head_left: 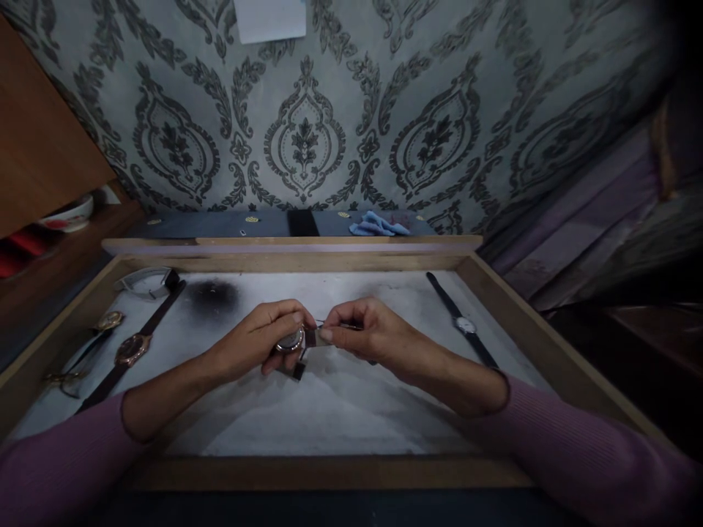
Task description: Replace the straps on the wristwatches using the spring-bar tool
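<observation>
Over the middle of a shallow wooden tray, my left hand (277, 327) is closed round a wristwatch (290, 341) with a round silvery case. A dark strap end hangs below its fingers. Close by on the right, my right hand (359, 328) is closed in a pinch at the side of the watch. Something thin and dark pokes out between its fingertips; what it is, a small tool or part of the strap, I cannot make out. The fingertips of both hands nearly meet.
On the tray's left lie a brown-strap watch (132, 350), a gold-coloured watch (110, 320) and a pale band (146, 283). A black-strap watch (464, 324) lies at right. The wooden rim (329, 472) surrounds them. Beyond it rests a blue cloth (378, 224) beside the patterned wall.
</observation>
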`<state>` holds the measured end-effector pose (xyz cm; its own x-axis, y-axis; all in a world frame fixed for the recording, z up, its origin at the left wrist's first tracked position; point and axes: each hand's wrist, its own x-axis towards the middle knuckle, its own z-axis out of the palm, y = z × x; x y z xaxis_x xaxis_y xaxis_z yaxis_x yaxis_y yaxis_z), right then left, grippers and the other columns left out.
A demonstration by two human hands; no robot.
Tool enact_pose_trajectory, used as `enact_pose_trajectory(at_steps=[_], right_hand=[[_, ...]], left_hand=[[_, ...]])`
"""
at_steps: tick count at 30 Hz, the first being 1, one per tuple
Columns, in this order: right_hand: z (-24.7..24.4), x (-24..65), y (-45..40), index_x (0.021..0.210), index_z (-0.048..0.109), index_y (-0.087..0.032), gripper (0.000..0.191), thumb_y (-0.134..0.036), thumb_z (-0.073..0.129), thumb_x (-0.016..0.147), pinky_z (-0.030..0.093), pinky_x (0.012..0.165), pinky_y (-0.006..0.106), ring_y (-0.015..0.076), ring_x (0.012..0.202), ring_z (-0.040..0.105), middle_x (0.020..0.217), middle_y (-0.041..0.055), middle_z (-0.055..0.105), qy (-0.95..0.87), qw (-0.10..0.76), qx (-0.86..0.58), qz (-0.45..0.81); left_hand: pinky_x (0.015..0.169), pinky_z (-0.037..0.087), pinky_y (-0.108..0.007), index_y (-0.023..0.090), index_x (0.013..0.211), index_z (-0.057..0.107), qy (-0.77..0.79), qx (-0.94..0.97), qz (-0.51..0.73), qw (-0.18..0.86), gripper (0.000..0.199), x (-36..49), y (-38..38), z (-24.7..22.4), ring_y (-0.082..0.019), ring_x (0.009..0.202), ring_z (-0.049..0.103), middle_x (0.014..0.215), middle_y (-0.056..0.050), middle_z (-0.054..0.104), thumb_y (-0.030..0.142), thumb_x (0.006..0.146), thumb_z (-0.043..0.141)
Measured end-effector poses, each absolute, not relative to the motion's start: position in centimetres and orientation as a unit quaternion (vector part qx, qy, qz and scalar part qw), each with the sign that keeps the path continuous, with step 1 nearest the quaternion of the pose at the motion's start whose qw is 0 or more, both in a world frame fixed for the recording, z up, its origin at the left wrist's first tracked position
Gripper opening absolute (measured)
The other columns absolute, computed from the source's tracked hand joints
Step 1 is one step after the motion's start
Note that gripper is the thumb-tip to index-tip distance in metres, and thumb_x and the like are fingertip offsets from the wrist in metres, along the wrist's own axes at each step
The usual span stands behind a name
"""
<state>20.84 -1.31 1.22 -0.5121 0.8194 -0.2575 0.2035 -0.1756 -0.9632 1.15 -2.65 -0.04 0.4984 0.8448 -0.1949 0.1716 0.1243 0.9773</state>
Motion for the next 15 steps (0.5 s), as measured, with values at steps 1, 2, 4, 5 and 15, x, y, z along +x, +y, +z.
enact_pose_trajectory(at_steps=[1, 2, 4, 5, 15], right_hand=[[1.26, 20.81, -1.34, 0.062, 0.056, -0.017, 0.027, -0.038, 0.072, 0.067, 0.013, 0.039, 0.024, 0.0041, 0.039, 0.023, 0.041, -0.01, 0.035, -0.594, 0.24, -0.432, 0.634], [1.31, 20.78, -1.38, 0.062, 0.056, -0.017, 0.026, -0.037, 0.071, 0.068, 0.013, 0.039, 0.024, 0.0041, 0.039, 0.023, 0.041, -0.01, 0.035, -0.593, 0.237, -0.435, 0.635], [1.37, 20.7, -1.47, 0.062, 0.057, -0.016, 0.023, -0.034, 0.07, 0.069, 0.012, 0.04, 0.023, 0.0042, 0.039, 0.022, 0.041, -0.0101, 0.034, -0.589, 0.233, -0.439, 0.637], [1.4, 20.67, -1.51, 0.062, 0.057, -0.016, 0.022, -0.033, 0.07, 0.069, 0.012, 0.04, 0.023, 0.0043, 0.039, 0.022, 0.041, -0.0102, 0.034, -0.588, 0.234, -0.441, 0.637], [0.6, 20.69, -1.29, 0.065, 0.059, -0.015, 0.02, -0.032, 0.071, 0.069, 0.014, 0.041, 0.023, 0.0046, 0.04, 0.023, 0.042, -0.01, 0.036, -0.589, 0.254, -0.441, 0.628]], left_hand=[[0.033, 0.022, -0.015, 0.018, 0.091, 0.053, 0.418, 0.597, 0.273, 0.628, 0.022, 1.09, -2.63, -0.09, -0.004, 0.03, 0.037, 0.051, 0.006, 0.057, 0.037, 0.093, 0.042], [0.032, 0.022, -0.015, 0.019, 0.092, 0.051, 0.414, 0.589, 0.276, 0.637, 0.02, 1.03, -2.63, -0.13, -0.004, 0.03, 0.038, 0.052, 0.005, 0.058, 0.038, 0.092, 0.044], [0.032, 0.022, -0.015, 0.02, 0.094, 0.047, 0.406, 0.574, 0.283, 0.652, 0.02, 0.99, -2.63, -0.15, -0.004, 0.029, 0.039, 0.055, 0.004, 0.062, 0.04, 0.092, 0.047], [0.032, 0.022, -0.015, 0.021, 0.095, 0.045, 0.403, 0.567, 0.288, 0.658, 0.021, 1.0, -2.64, -0.14, -0.004, 0.029, 0.039, 0.057, 0.004, 0.064, 0.042, 0.091, 0.048], [0.03, 0.019, -0.016, 0.017, 0.077, 0.049, 0.4, 0.577, 0.241, 0.67, 0.031, 1.01, -2.27, -0.3, -0.003, 0.028, 0.036, 0.059, 0.0, 0.064, 0.047, 0.087, 0.051]])
